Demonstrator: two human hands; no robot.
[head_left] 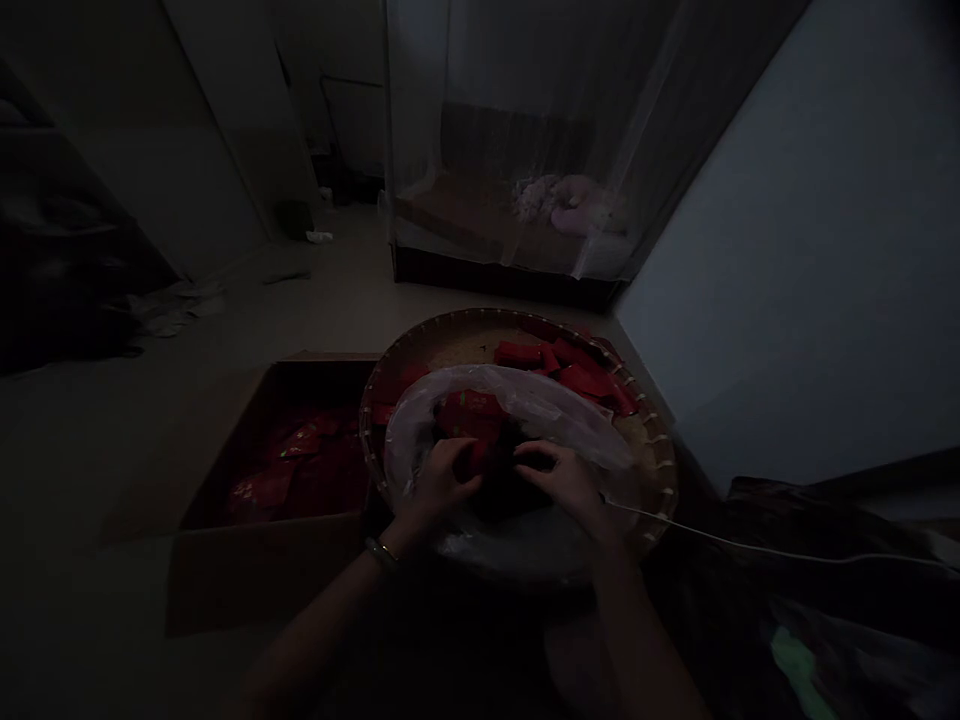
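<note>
The scene is very dark. My left hand (pixel 448 478) is closed on a small red packet (pixel 472 458), its edge showing between thumb and fingers. To its right, my right hand (pixel 564 482) has thumb and fingers curled toward each other near the packet; whatever lies between the tips is too dark to make out. Both hands are over a clear plastic bag (pixel 555 400) spread open, with dark contents (pixel 506 495) inside. Just beyond my left hand, a larger red printed packet (pixel 471 408) lies on those contents. The bag rests in a round woven tray (pixel 465 345).
Flat red packets (pixel 585 375) lie at the tray's far right. A cardboard box (pixel 262 575) on the left holds several shiny red packets (pixel 300 438). A white cord (pixel 757 547) runs right from near my right wrist. Beyond stands a netted bed (pixel 487 220); a wall (pixel 810 270) rises right.
</note>
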